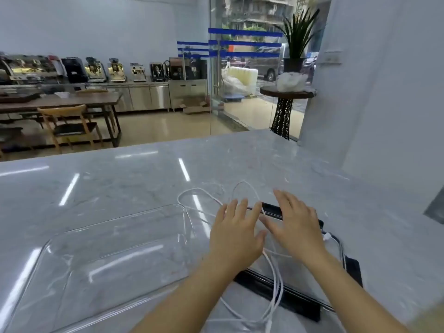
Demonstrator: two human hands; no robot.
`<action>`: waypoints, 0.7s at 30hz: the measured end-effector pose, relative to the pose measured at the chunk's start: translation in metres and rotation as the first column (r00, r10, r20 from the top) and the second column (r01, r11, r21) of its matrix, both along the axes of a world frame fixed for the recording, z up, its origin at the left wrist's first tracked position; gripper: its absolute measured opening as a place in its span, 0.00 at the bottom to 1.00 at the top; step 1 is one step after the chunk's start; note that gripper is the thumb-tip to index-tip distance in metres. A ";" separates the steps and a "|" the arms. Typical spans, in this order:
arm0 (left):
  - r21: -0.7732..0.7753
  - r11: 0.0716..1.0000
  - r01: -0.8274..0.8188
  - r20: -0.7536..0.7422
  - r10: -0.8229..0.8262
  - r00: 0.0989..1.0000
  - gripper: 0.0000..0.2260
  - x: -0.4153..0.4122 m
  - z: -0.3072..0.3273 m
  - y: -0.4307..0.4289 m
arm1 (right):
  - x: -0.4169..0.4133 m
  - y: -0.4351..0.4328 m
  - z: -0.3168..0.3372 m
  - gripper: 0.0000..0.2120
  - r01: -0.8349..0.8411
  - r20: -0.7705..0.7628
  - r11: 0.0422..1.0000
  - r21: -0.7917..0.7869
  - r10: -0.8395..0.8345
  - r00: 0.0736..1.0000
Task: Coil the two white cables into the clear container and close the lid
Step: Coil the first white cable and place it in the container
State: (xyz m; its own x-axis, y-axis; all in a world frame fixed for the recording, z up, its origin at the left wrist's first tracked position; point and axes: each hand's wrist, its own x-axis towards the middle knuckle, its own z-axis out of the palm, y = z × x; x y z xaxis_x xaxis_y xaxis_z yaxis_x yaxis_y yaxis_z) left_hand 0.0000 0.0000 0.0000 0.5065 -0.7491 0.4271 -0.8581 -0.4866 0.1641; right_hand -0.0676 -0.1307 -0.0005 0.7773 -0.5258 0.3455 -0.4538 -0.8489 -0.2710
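Observation:
White cables (276,284) lie loose on the marble counter, looping beyond my hands at the far end (206,192) and trailing toward the near edge. A clear container (79,248) sits on the left. A clear lid with black clip edges (286,294) lies to its right, with cable draped over it. My left hand (236,233) and my right hand (296,223) hover flat over the lid and cable, fingers straight and spread, holding nothing. Whether the palms touch the cable is hidden.
The marble counter (125,186) stretches left and far. A white wall (384,92) stands at the right. Beyond the counter are a wooden table with chairs, coffee machines on steel cabinets, and a glass door.

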 end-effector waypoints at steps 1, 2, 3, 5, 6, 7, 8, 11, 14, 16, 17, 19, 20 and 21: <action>0.090 0.996 -0.008 -0.033 0.011 0.999 0.26 0.000 -0.006 -0.005 | -0.002 -0.004 -0.004 0.32 0.009 -0.067 0.999 0.043 -0.006 0.998; 0.153 0.988 -0.001 -0.062 0.011 0.998 0.26 -0.001 -0.009 -0.010 | -0.003 -0.006 -0.008 0.30 0.017 -0.132 0.997 0.075 -0.007 0.991; 0.226 0.974 -0.008 -0.069 0.024 0.997 0.26 -0.001 -0.014 -0.013 | -0.004 -0.010 -0.014 0.28 0.029 -0.197 0.995 0.098 -0.009 0.980; 0.310 0.951 0.000 -0.105 0.035 0.994 0.25 -0.001 -0.019 -0.017 | -0.008 -0.012 -0.021 0.21 0.038 -0.265 0.983 0.179 0.010 0.964; 0.330 0.944 0.008 -0.120 0.033 0.992 0.25 -0.002 -0.022 -0.017 | -0.009 -0.012 -0.023 0.16 0.023 -0.272 0.977 0.212 0.036 0.961; 0.340 0.940 0.008 -0.137 0.041 0.990 0.24 -0.002 -0.023 -0.017 | -0.010 -0.012 -0.025 0.12 -0.003 -0.275 0.970 0.242 0.071 0.959; 0.350 0.937 0.015 -0.150 0.041 0.988 0.24 -0.003 -0.022 -0.016 | -0.011 -0.010 -0.024 0.09 -0.028 -0.279 0.966 0.257 0.102 0.955; 0.318 0.948 0.003 -0.171 0.055 0.984 0.22 -0.002 -0.021 -0.018 | -0.009 -0.011 -0.026 0.04 -0.065 -0.245 0.940 0.335 0.154 0.957; 0.221 0.975 0.037 -0.166 0.000 0.986 0.22 -0.003 -0.015 -0.019 | -0.007 -0.009 -0.020 0.03 -0.112 -0.170 0.891 0.440 0.205 0.964; 0.146 0.987 0.071 -0.114 -0.055 0.992 0.24 -0.002 -0.011 -0.017 | -0.006 -0.007 -0.015 0.03 -0.175 -0.138 0.876 0.451 0.261 0.955; 0.113 0.990 0.080 -0.054 -0.075 0.996 0.24 -0.002 -0.008 -0.016 | -0.006 -0.005 -0.013 0.02 -0.207 -0.130 0.873 0.442 0.290 0.948; 0.020 0.998 0.062 0.065 -0.063 0.996 0.15 -0.001 -0.002 -0.015 | -0.005 -0.003 -0.007 0.03 -0.254 -0.113 0.867 0.428 0.330 0.937; -0.027 0.999 0.046 0.109 -0.043 0.993 0.10 0.002 0.000 -0.014 | -0.004 -0.002 -0.003 0.04 -0.271 -0.100 0.865 0.422 0.342 0.935; -0.060 0.998 0.030 0.147 -0.021 0.989 0.08 0.004 0.003 -0.014 | -0.004 -0.002 0.000 0.05 -0.284 -0.085 0.867 0.409 0.347 0.934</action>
